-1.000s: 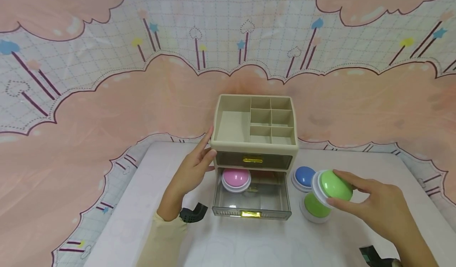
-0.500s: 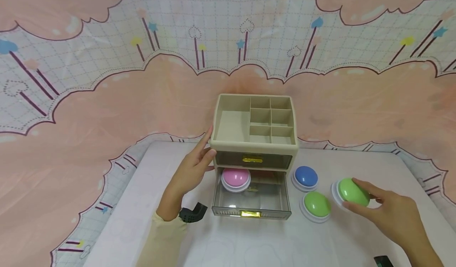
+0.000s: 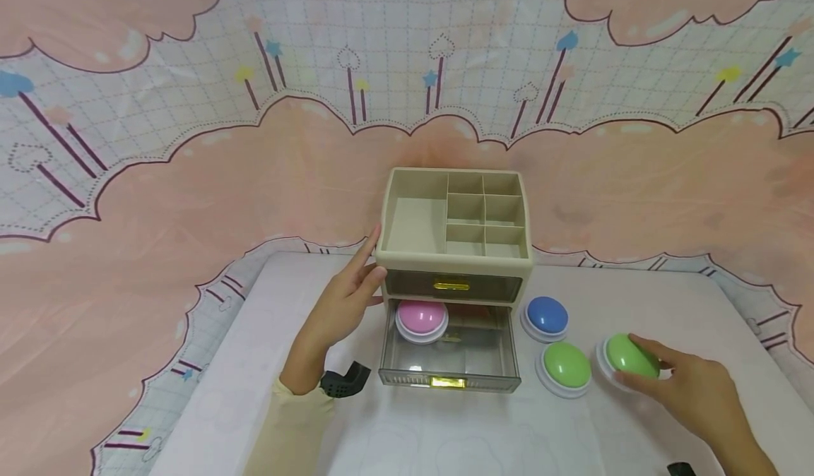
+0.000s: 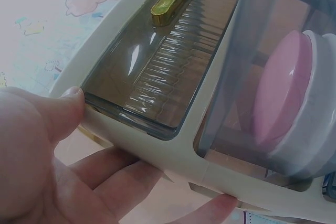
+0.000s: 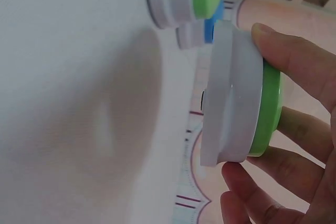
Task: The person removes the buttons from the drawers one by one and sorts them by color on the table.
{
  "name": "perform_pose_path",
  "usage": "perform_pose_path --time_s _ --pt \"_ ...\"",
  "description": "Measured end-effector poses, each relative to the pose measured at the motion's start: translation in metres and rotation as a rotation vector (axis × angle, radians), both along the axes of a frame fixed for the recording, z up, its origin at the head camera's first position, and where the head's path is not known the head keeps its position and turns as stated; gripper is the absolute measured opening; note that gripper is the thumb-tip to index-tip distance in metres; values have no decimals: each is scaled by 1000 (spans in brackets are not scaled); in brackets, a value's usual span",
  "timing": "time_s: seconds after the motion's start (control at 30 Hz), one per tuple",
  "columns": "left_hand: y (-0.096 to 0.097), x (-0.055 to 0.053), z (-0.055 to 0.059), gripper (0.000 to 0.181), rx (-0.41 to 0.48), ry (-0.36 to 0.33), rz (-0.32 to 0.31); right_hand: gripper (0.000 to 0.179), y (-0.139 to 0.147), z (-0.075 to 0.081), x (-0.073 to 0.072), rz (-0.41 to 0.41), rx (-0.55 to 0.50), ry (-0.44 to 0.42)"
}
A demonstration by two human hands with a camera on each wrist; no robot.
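Observation:
My right hand [image 3: 689, 391] grips a round green push button [image 3: 632, 357] with a white base by its sides. In the right wrist view its base is off the table, with a shadow beneath. Just left of it a second green push button [image 3: 566, 365] sits on the table, and a blue push button [image 3: 547, 315] stands behind that. My left hand [image 3: 343, 306] lies along the left side of a cream drawer organizer [image 3: 454, 263], thumb at the front edge, fingers extended against the side wall. A pink push button [image 3: 422, 318] sits in the pulled-out lower drawer [image 3: 480, 356], at its back left.
The organizer's upper drawer [image 3: 413, 285] is closed, with a gold handle [image 3: 451, 286]. Its top has one large and several small compartments. The white table [image 3: 458, 433] extends in front and to both sides. Behind hangs a patterned pink cloth [image 3: 254, 186].
My right hand has carried the green push button rightward and lower, away from above the other green button, which now shows whole along with the blue one. The left hand has stayed in place.

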State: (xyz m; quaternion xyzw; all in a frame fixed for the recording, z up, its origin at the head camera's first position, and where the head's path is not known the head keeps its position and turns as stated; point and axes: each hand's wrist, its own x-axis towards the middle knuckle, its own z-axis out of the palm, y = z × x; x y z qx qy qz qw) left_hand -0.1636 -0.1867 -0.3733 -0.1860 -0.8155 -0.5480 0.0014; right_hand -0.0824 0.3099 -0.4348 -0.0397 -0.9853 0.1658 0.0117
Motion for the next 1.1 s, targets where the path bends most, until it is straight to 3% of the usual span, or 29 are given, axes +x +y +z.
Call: perform_pose_path --time_s 0.37,0.87,1.1 --pt "0 0 0 69 12 -5 -5 102 -1 -14 -7 -47 -32 -190" --pt "0 0 0 69 1 -2 -1 101 -4 -20 -11 -34 -33 -231" --pt "0 0 0 67 5 -3 -5 100 -1 -25 -12 -22 -34 -198"
